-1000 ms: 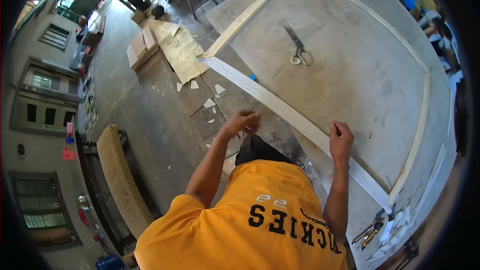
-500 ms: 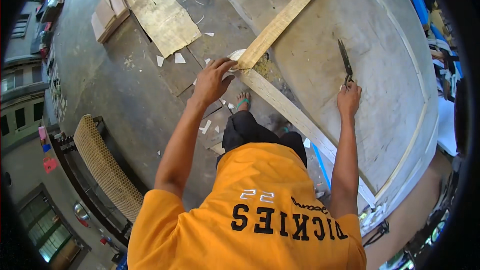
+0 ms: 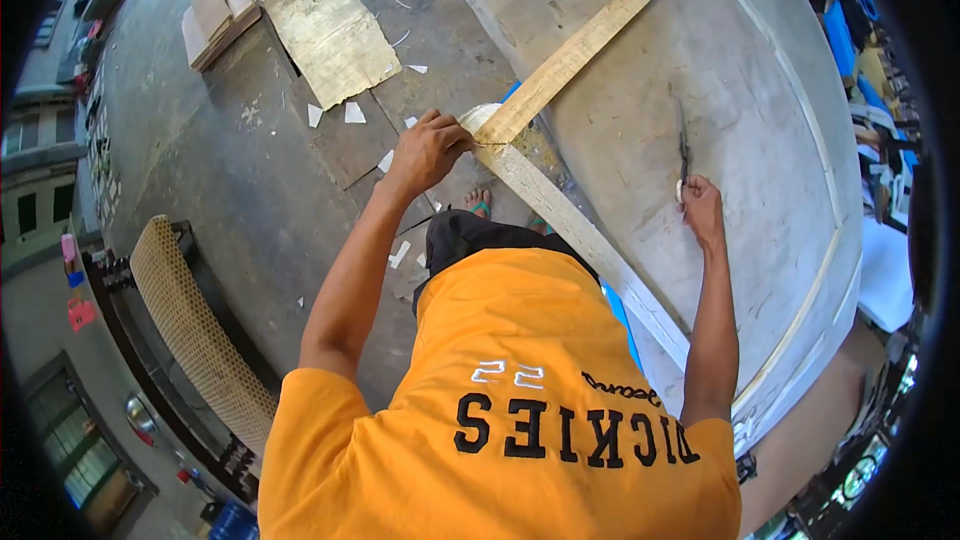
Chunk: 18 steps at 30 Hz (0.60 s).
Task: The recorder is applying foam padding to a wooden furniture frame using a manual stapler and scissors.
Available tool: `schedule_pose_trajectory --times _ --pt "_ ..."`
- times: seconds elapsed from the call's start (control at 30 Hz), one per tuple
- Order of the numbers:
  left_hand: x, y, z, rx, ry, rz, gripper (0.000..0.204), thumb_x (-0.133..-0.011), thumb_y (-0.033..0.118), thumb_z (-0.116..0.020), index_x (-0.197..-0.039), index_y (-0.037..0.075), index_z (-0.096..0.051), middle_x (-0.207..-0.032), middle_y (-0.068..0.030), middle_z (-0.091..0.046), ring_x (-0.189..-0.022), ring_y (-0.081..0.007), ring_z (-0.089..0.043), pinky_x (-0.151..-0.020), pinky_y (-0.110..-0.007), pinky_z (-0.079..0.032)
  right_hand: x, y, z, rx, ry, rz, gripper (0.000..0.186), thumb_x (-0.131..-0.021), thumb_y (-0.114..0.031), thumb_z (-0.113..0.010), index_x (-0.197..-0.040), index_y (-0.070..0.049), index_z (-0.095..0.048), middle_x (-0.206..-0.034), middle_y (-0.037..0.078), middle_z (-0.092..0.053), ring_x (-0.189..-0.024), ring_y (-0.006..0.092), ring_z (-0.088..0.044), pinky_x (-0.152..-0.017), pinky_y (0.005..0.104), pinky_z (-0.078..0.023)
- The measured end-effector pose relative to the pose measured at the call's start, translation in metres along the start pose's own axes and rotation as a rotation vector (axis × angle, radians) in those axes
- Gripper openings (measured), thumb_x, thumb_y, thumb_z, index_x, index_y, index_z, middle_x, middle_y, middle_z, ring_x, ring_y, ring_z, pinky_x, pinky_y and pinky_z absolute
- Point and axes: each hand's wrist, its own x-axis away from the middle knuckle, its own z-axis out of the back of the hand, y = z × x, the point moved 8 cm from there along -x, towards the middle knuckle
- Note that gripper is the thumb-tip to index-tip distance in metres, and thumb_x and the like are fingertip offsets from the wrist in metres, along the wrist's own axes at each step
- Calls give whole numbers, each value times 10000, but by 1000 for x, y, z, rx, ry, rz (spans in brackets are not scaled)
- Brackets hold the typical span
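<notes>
My right hand (image 3: pixel 704 210) is closed around the handles of dark scissors (image 3: pixel 685 145), whose blades point away over a pale grey panel (image 3: pixel 740 240). The scissors look blurred. On the left, my left hand (image 3: pixel 430 152) has its fingers drawn together at the near corner of a strip frame. A bare wooden strip (image 3: pixel 580 52) runs from that corner to the far right. A whitish strip (image 3: pixel 600 225) runs from it toward the near right. Just beyond my fingertips shows a white piece (image 3: pixel 478 118); whether they pinch it or the frame is hidden.
A tan sheet (image 3: pixel 330 40) and a stack of brown boards (image 3: pixel 222 15) lie on the floor at far left, with several white scraps (image 3: pixel 354 113) around. A woven rattan seat (image 3: pixel 190 310) stands at left. Blue items (image 3: pixel 838 30) crowd the far right.
My right hand has shifted slightly toward me and right with the scissors. The fingers of my left hand have drawn closer together at the frame's corner. The view has tilted a little.
</notes>
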Motion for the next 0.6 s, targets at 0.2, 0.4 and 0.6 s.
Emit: schedule_pose_trajectory --times 0.2,0.4,0.6 --pt "-1 -4 0 -9 36 44 66 -838 157 -702 -853 112 -747 -889 -13 -678 -807 -215 -574 -724 -317 -499 50 -109 -48 132 -237 496 142 -818 -92 -661 -942 -23 -651 -806 99 -663 -655 241 -572 -646 343 -479" --pt "-7 -4 10 -69 37 57 48 -821 115 -733 -857 93 -756 -869 -15 -673 -799 -202 -571 -723 -310 -493 65 -165 -95 419 -166 1122 268 -774 -170 -732 -973 -81 -577 -880 84 -641 -770 291 -627 -673 382 -501" --pt "-8 4 18 -80 30 21 55 -813 120 -741 -859 104 -766 -863 -9 -665 -798 -192 -558 -726 -308 -484 62 -172 -124 571 -155 1225 258 -779 -174 -729 -934 -105 -534 -862 74 -615 -769 269 -621 -666 377 -500"
